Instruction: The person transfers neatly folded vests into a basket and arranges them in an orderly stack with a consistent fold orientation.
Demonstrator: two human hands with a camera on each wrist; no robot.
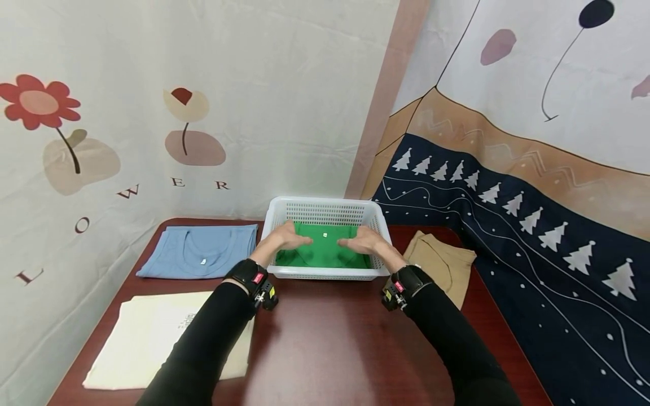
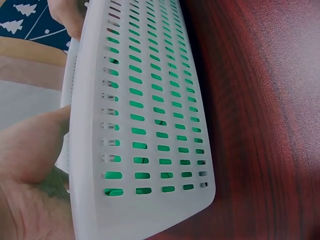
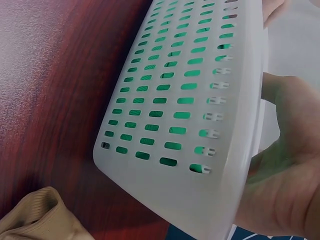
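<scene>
A folded green shirt [image 1: 325, 246] with a small white neck label lies in a white perforated plastic basket [image 1: 325, 273] at the table's far edge. My left hand [image 1: 285, 237] reaches over the basket's left side, its thumb straight and pointing inward above the shirt. From the right side my right hand [image 1: 367, 241] mirrors it. Both hands' other fingers are mostly hidden, and contact with the cloth cannot be made out. Through the slots of the basket wall [image 2: 145, 210] in the left wrist view, green cloth shows. The right wrist view shows the same.
On the reddish-brown table [image 1: 325, 338], a folded blue shirt [image 1: 203, 254] lies left of the basket. Nearer on the left is folded cream cloth [image 1: 152, 332], partly under the left arm. Folded tan cloth [image 1: 442, 262] lies at right. Printed curtains [image 1: 284, 113] hang behind.
</scene>
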